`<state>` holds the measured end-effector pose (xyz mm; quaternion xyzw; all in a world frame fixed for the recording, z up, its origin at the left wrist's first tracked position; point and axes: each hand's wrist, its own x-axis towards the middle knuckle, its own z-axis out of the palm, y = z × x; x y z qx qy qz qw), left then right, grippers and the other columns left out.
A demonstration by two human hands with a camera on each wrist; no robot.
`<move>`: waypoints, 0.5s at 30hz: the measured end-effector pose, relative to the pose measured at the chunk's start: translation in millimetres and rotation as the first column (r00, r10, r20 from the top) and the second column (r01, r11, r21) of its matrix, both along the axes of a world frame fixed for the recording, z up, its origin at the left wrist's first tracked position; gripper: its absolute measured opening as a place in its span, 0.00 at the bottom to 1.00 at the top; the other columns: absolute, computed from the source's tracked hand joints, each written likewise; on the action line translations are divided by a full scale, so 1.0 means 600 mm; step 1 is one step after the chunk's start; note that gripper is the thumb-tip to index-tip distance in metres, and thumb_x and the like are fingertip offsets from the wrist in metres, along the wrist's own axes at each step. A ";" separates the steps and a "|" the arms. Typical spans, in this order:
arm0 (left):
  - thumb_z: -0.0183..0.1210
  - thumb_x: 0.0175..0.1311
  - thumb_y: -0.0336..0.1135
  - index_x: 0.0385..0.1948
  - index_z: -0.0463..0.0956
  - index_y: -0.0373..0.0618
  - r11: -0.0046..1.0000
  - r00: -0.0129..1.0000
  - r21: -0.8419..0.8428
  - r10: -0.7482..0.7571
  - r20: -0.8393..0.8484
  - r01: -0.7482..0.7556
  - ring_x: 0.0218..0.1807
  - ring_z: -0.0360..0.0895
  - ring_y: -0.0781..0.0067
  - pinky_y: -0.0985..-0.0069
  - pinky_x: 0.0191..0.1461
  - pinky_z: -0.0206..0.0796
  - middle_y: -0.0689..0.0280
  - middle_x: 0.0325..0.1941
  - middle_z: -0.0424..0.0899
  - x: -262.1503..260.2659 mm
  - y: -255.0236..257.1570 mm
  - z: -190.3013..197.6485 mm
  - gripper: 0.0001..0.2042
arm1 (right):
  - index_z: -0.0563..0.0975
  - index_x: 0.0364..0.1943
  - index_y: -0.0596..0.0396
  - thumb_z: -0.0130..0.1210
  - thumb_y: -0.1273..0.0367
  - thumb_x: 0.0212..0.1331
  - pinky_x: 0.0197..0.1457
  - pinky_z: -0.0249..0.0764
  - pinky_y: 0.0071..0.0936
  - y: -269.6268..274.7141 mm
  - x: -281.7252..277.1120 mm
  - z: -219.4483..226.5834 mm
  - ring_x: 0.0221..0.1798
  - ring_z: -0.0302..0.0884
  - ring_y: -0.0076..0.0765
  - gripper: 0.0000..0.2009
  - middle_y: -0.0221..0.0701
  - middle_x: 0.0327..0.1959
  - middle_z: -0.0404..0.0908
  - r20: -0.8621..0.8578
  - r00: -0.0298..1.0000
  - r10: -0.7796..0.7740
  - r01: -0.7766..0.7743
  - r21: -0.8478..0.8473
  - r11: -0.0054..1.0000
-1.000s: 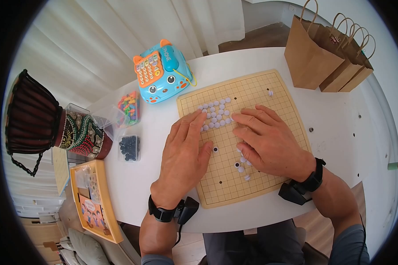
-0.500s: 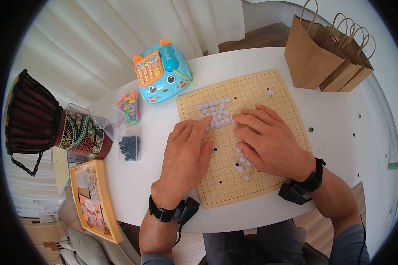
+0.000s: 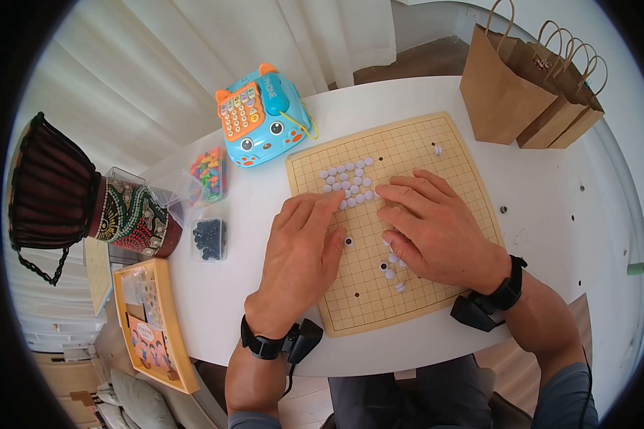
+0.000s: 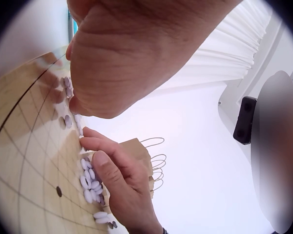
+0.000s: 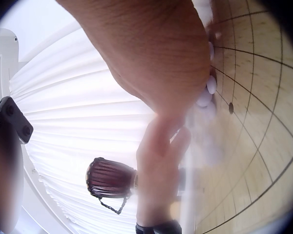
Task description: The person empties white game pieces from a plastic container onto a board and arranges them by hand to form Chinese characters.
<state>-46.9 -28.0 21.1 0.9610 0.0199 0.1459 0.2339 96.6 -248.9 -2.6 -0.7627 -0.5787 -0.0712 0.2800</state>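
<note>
On the wooden grid board (image 3: 340,311) lies a cluster of white round game pieces (image 3: 346,179) in rough rows. My left hand (image 3: 298,247) has its fairly straight fingertips at the cluster's near left corner, touching the pieces there. To the right of the cluster, my right hand (image 3: 433,232) rests low over the board, fingers loosely bent and fingertips at its right edge. In the left wrist view, loose white pieces (image 4: 90,183) lie under the right palm. A white piece with a black centre (image 3: 348,242) sits between the hands.
A small stack of white pieces (image 3: 438,151) stands near the board's far right corner. To the left are a box of black pieces (image 3: 209,239), a box of coloured pieces (image 3: 207,171), a toy phone (image 3: 265,121) and a drum (image 3: 132,214). Paper bags (image 3: 511,93) stand back right.
My left fingertips have drawn back slightly toward me and then shifted a little right along the cluster's near edge, uncovering pieces on its left side. The right hand stays in place.
</note>
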 end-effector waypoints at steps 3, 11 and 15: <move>0.71 0.73 0.25 0.71 0.81 0.40 1.000 1.000 0.011 0.003 0.027 -0.004 0.68 0.82 0.43 0.54 0.74 0.76 0.51 0.64 0.89 0.001 0.000 0.000 0.25 | 0.87 0.55 0.54 0.70 0.67 0.71 0.88 0.69 0.57 0.000 0.000 0.000 0.77 0.80 0.50 0.13 0.37 0.71 0.85 0.002 1.000 0.000 0.000 0.004 1.000; 0.71 0.72 0.24 0.70 0.81 0.40 0.998 0.998 0.002 0.066 0.012 -0.066 0.64 0.84 0.46 0.55 0.69 0.78 0.54 0.60 0.90 -0.001 0.000 -0.003 0.24 | 0.87 0.55 0.54 0.70 0.67 0.71 0.88 0.69 0.57 0.000 0.000 -0.001 0.77 0.80 0.50 0.12 0.36 0.71 0.86 -0.001 1.000 -0.003 0.003 0.000 1.000; 0.71 0.73 0.23 0.70 0.81 0.41 0.998 0.998 -0.005 0.070 -0.009 -0.070 0.62 0.85 0.46 0.55 0.67 0.79 0.55 0.59 0.90 -0.003 0.000 -0.001 0.24 | 0.86 0.54 0.54 0.70 0.67 0.70 0.88 0.69 0.58 0.000 0.001 -0.001 0.77 0.80 0.50 0.13 0.37 0.71 0.85 0.003 1.000 0.002 -0.002 0.001 1.000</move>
